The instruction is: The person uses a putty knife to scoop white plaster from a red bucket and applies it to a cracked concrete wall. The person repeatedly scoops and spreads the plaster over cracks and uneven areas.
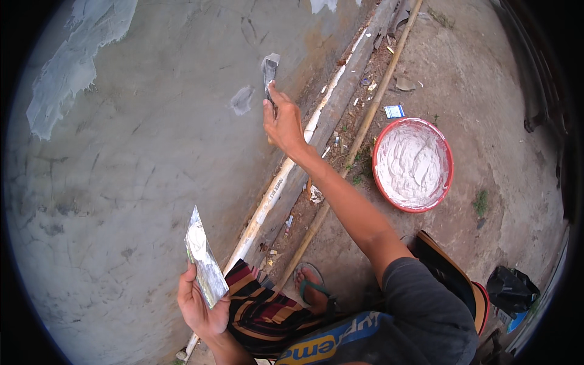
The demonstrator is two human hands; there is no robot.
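My right hand (281, 123) is wrapped round a putty knife (271, 71), whose blade lies against the grey plastered wall (134, 158) over a small pale smear. Another wet-looking patch (242, 100) sits just below and left of the blade. Low at the left, my left hand (201, 304) holds a flat metal plate (210, 271) with a blob of white paste (197, 242) near its top end. Larger white patches (67, 73) cover the wall at the upper left.
An orange-red basin (446, 164) of white paste stands on the dirt ground at right. A white pipe (274, 194) and a bamboo pole (383, 79) run along the wall's foot amid litter. My sandalled foot (313, 286) is below; a black plastic bag (511, 287) lies at lower right.
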